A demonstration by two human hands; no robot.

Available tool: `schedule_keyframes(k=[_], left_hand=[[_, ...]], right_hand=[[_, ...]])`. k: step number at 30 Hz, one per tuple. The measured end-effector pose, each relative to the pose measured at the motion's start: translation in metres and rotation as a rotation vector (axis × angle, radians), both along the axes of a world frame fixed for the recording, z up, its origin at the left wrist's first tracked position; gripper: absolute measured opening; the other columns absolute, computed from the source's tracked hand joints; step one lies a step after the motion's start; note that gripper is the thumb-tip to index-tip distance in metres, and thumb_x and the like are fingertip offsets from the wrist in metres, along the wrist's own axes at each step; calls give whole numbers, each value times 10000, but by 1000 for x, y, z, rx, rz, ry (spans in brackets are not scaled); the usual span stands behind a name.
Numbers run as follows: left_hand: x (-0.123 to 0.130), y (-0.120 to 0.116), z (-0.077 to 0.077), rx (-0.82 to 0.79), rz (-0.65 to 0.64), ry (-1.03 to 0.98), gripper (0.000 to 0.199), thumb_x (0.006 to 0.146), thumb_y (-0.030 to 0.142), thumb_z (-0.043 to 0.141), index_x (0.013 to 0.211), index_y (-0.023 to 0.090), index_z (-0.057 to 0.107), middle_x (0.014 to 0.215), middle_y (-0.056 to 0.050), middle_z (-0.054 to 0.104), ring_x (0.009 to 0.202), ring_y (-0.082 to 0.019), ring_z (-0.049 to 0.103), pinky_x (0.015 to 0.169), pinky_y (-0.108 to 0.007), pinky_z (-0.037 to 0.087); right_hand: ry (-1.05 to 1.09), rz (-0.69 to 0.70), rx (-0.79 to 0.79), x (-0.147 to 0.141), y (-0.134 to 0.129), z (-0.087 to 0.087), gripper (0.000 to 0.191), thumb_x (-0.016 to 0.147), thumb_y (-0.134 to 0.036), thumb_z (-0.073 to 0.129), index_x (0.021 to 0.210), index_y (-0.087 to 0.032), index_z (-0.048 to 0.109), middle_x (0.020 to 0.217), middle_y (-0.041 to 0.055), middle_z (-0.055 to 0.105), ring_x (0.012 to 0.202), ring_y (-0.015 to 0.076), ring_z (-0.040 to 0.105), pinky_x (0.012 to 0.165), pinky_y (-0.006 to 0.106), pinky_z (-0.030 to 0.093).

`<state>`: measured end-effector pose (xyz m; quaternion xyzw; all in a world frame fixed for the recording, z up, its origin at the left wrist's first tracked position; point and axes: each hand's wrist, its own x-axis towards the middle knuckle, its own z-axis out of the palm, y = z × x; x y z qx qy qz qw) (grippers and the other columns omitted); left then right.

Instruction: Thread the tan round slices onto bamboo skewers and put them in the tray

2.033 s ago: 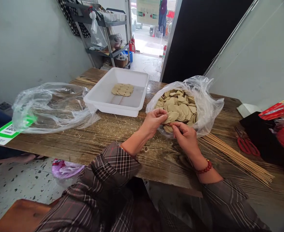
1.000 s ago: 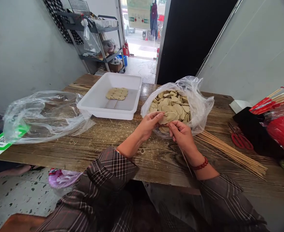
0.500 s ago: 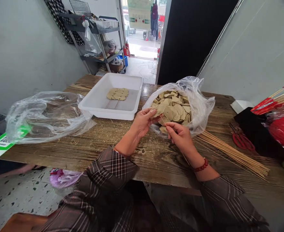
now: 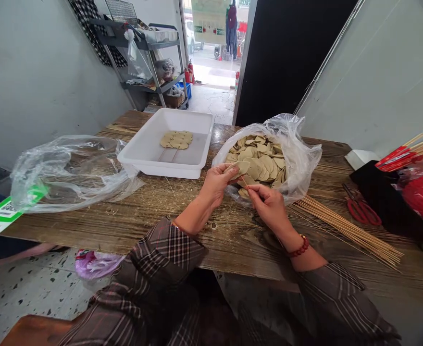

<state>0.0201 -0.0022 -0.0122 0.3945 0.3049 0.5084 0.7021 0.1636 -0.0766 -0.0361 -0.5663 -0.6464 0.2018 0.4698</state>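
Over the near edge of an open plastic bag (image 4: 303,161) full of flat tan slices (image 4: 256,161), my left hand (image 4: 215,184) pinches a few slices (image 4: 241,167). My right hand (image 4: 269,204) is closed on a thin wooden skewer (image 4: 245,182), whose upper end meets the slices at my left fingertips. Whether the tip is inside a slice is too small to tell. In a white tray (image 4: 161,168) left of the bag lie skewered slices (image 4: 176,139). A bundle of bare skewers (image 4: 352,230) rests on the table to the right of my right hand.
An empty-looking clear bag (image 4: 67,173) with a green label lies on the wooden table (image 4: 154,216) at the left. Red-handled scissors (image 4: 363,209), a black box (image 4: 388,206) and a red bundle are at the right. A shelf cart (image 4: 154,45) stands behind.
The left hand has turned slightly, and its fingers are now more closed round the slices. My right hand, still on the skewer, has moved a little to the right.
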Motion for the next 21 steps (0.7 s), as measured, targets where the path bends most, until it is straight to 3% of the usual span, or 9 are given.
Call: schedule_keyframes(k=[15, 21], left_hand=[[15, -13, -11, 34, -73, 72, 334, 583, 356, 844, 750, 110, 692, 688, -13, 669, 619, -81, 559, 628, -215, 443], [8, -8, -5, 100, -107, 138, 439, 704, 411, 764, 1042, 146, 673, 872, -44, 711, 741, -127, 636, 738, -269, 506]], right_hand=[[100, 3, -32, 5, 4, 2, 280, 895, -359, 555, 682, -179, 586, 507, -40, 520, 482, 107, 453, 514, 243, 346], [233, -51, -13, 17, 6, 7, 265, 876, -400, 589, 746, -173, 633, 513, -44, 520, 480, 98, 446, 488, 228, 343]])
